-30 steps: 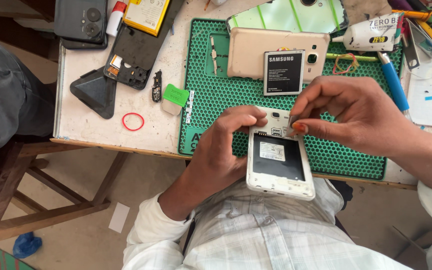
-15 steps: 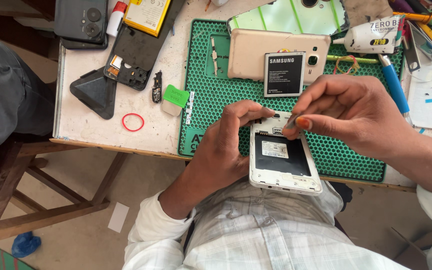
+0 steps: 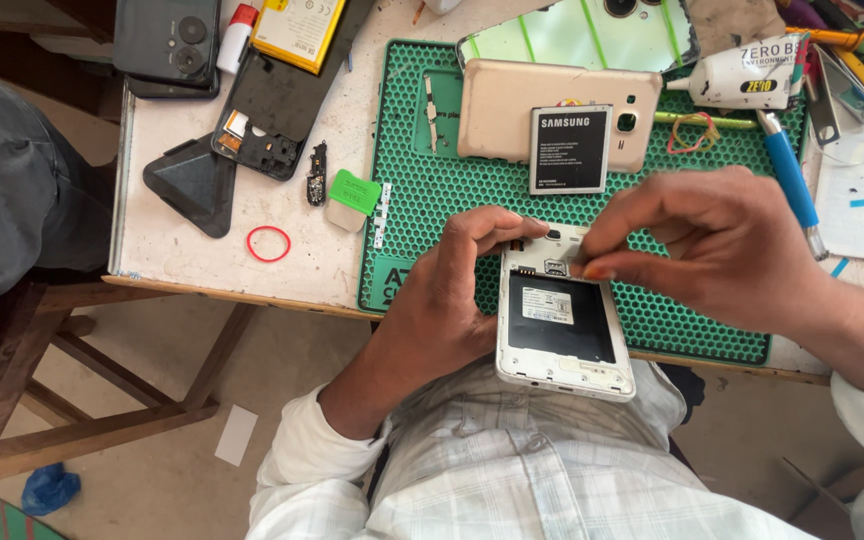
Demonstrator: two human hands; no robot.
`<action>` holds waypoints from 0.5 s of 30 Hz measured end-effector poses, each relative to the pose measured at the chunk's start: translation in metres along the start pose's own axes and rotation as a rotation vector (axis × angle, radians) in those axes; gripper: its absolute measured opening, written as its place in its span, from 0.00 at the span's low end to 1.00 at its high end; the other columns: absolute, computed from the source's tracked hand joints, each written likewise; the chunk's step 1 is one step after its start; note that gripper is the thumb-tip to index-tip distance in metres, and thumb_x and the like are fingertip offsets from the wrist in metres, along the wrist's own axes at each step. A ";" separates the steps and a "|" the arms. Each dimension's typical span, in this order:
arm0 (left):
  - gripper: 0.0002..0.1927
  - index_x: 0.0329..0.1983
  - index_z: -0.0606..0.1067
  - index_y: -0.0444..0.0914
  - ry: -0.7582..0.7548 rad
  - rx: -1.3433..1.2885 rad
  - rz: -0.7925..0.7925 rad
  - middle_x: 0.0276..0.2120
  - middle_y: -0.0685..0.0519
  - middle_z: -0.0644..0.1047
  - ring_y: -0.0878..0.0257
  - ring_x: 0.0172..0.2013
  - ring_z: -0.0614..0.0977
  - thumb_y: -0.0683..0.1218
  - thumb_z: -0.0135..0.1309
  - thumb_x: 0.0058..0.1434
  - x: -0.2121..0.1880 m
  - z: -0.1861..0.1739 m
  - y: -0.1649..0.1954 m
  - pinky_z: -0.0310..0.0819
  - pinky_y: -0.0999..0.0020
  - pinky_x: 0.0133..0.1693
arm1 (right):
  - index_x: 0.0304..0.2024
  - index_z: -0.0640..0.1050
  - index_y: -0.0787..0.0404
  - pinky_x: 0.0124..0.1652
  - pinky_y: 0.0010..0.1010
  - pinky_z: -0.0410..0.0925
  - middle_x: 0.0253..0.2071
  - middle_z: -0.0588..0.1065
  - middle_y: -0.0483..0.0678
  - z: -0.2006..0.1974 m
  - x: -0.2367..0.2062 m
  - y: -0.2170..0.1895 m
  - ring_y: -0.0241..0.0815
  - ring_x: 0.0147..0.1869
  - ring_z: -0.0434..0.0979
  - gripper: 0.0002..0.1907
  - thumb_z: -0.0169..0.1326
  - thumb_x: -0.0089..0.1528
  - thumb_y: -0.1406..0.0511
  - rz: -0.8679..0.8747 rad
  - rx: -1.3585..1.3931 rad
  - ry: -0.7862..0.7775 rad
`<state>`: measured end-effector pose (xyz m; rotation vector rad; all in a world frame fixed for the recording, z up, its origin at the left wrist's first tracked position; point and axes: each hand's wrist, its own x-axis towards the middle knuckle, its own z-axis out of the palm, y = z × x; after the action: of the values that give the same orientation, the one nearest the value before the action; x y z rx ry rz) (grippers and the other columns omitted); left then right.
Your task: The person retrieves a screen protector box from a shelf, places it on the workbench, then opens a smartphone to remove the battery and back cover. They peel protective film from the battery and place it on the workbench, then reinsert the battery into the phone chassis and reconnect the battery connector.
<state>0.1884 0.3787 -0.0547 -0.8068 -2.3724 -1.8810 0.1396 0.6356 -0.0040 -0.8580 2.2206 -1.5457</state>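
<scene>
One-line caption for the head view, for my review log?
Left hand steadies an opened white phone while right hand pinches at its card slot over a green mat.

A worn white table [image 3: 202, 255] is carrying a green honeycomb mat [image 3: 432, 200], a red rubber band [image 3: 268, 243] and a black phone frame [image 3: 277, 110].

Glossy white plastic phone [image 3: 564, 330], rubbery mat [image 3: 452, 200] (honeycombed)

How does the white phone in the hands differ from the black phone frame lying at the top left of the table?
The white phone is held by the left hand at the mat's near edge, while the right hand pinches at its top; the black phone frame lies untouched on the bare table. The white one's bay is a neat rectangle; the black one looks stripped. Both lie back-open, batteries out.
</scene>
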 end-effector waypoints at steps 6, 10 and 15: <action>0.36 0.62 0.60 0.36 0.031 0.158 0.107 0.58 0.45 0.77 0.52 0.59 0.83 0.44 0.71 0.60 -0.004 0.002 0.002 0.79 0.62 0.62 | 0.41 0.81 0.63 0.41 0.28 0.78 0.40 0.83 0.47 0.009 0.006 -0.017 0.38 0.43 0.88 0.10 0.63 0.56 0.72 -0.080 -0.271 0.006; 0.36 0.61 0.60 0.37 0.063 0.232 0.154 0.56 0.45 0.77 0.51 0.57 0.83 0.44 0.72 0.58 -0.006 0.005 0.004 0.80 0.62 0.58 | 0.37 0.81 0.61 0.40 0.31 0.76 0.43 0.80 0.50 0.015 0.010 -0.025 0.43 0.44 0.84 0.10 0.65 0.54 0.71 -0.155 -0.369 0.038; 0.38 0.62 0.59 0.38 0.083 0.257 0.208 0.55 0.44 0.77 0.50 0.56 0.83 0.44 0.72 0.58 -0.007 0.007 0.003 0.81 0.62 0.56 | 0.36 0.82 0.62 0.32 0.31 0.75 0.35 0.80 0.47 0.024 0.009 -0.030 0.40 0.36 0.83 0.09 0.66 0.53 0.70 -0.047 -0.425 -0.005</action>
<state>0.1981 0.3822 -0.0562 -0.8915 -2.3129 -1.4667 0.1549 0.6045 0.0158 -1.0301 2.5874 -1.0983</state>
